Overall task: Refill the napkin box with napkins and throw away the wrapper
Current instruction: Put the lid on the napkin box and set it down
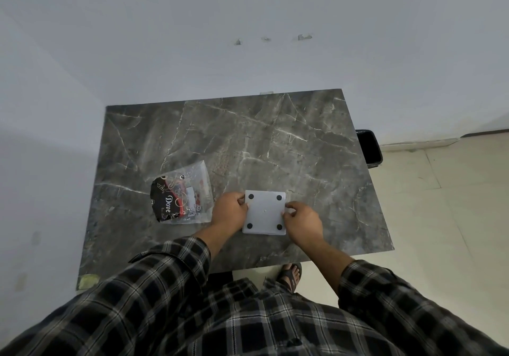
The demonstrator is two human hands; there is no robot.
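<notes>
A square white napkin box [265, 212] lies upside down near the table's front edge, its base up with a black round foot at each corner. My left hand [230, 211] grips its left side and my right hand [303, 222] grips its right side. Left of the box lies the napkin wrapper [183, 193], a flattened clear plastic bag with black and red print reading "Dove". No napkins show; the inside of the box is hidden.
The dark grey marble table [275, 146] stands in a corner against white walls. A black bin [370, 146] sits on the floor beside the table's right edge. My sandalled foot [290, 274] shows below the front edge. Pale tiled floor lies to the right.
</notes>
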